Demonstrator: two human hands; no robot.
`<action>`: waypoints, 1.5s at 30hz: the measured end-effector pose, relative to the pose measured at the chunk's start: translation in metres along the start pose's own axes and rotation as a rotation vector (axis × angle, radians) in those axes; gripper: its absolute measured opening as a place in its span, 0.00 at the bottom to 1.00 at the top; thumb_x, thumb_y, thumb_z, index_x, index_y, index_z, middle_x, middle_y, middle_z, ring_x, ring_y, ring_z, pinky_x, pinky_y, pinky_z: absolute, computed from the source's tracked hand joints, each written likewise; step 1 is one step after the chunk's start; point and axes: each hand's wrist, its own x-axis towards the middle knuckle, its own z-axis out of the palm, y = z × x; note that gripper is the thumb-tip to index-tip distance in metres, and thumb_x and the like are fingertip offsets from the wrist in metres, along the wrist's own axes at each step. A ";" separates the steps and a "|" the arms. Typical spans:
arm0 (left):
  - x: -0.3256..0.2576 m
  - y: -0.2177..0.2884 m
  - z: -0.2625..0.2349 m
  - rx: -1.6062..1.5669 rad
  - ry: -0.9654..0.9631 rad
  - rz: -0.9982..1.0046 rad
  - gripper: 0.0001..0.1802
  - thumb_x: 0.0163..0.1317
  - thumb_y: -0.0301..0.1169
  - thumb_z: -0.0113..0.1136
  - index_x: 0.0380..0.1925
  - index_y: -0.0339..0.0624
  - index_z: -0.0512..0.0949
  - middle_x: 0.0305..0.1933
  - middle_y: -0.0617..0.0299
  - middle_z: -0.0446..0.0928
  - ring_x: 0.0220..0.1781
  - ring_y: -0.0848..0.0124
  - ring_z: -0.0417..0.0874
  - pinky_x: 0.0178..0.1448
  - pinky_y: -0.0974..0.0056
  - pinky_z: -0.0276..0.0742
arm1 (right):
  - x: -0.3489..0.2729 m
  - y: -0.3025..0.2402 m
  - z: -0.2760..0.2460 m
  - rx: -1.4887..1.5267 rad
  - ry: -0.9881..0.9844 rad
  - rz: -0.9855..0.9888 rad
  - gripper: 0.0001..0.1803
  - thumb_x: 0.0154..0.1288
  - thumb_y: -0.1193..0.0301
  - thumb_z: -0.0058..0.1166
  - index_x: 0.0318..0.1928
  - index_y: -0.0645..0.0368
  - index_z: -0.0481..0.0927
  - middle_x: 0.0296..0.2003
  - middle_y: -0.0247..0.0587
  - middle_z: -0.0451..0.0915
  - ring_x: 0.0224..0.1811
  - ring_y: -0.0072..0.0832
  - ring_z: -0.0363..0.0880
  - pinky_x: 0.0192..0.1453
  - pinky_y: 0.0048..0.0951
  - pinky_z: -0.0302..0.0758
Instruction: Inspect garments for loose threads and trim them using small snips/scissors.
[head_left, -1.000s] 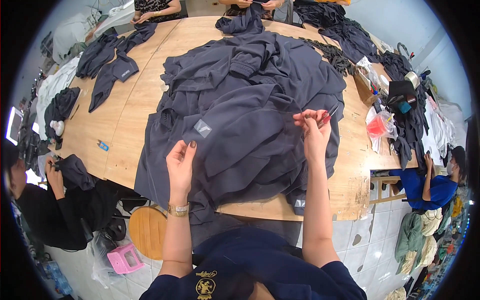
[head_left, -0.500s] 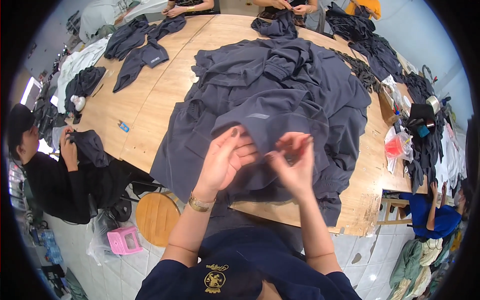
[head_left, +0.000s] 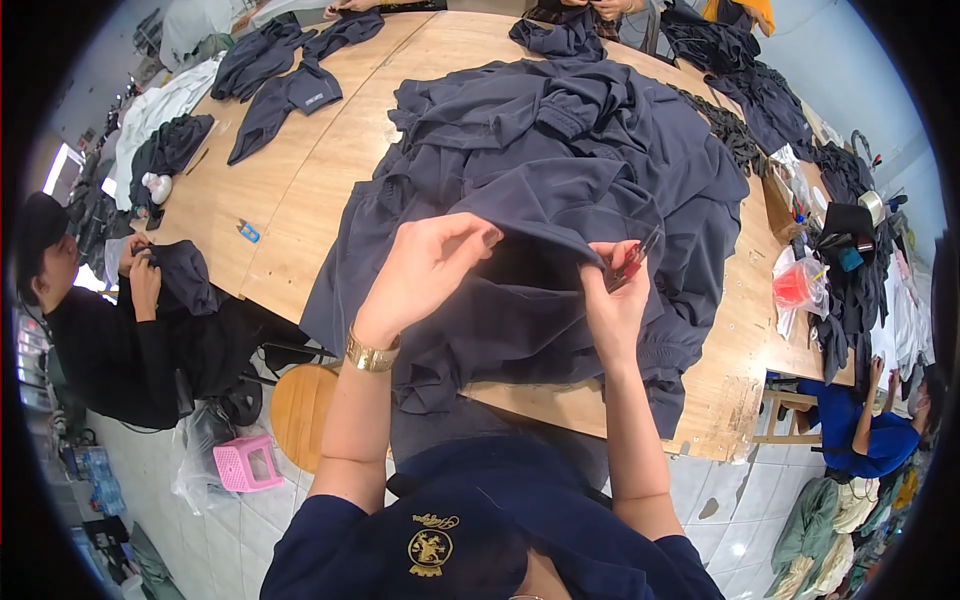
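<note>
Now wider apart, your left hand point(head_left: 415, 275) and right hand point(head_left: 613, 305) pinch the dark-grey cloth garment point(head_left: 535, 228), whose opening gapes, exposing its inside; the right holds red-handled metal snips point(head_left: 628, 264).

The dark garment point(head_left: 515, 325) now gapes wide between the left hand point(head_left: 422, 270) and right hand point(head_left: 615, 300).
</note>
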 end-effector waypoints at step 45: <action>-0.056 -0.059 0.049 -1.187 0.445 -0.130 0.11 0.66 0.22 0.45 0.47 0.39 0.67 0.50 0.57 0.74 0.51 0.68 0.77 0.57 0.63 0.73 | -0.071 -0.002 -0.015 -0.230 -0.139 -0.208 0.12 0.62 0.87 0.46 0.30 0.60 0.60 0.29 0.41 0.69 0.30 0.27 0.69 0.36 0.23 0.68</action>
